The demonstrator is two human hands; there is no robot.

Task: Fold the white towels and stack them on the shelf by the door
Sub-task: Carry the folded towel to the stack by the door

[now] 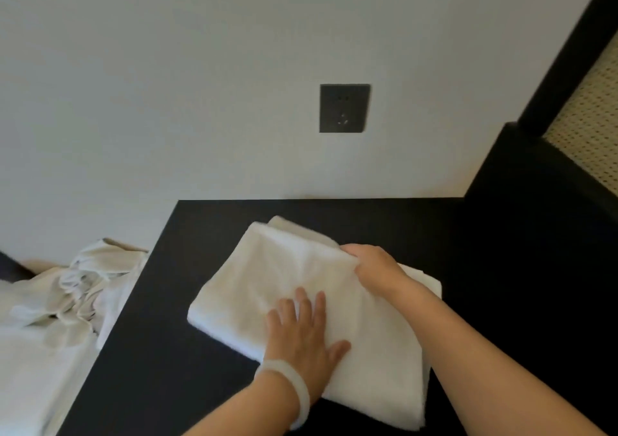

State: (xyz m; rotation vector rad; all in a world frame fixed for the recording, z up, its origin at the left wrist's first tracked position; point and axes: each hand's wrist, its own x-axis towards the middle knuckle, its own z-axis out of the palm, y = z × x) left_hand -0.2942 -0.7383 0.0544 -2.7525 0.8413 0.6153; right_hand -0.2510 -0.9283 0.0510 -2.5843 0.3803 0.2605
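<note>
white towel (267, 275), folded into a thick rectangle, lies on the black tabletop (501, 268). left hand (301, 332) presses it flat, fingers spread; right hand (374, 268) pinches its fold at one o'clock.

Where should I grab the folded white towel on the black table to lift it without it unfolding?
Probably the rounded fold at the left edge of the white towel, coming from the left: the layers look closed there, while the right side shows loose stepped edges. The left hand lies flat on top; the right hand grips the far edge.
</note>
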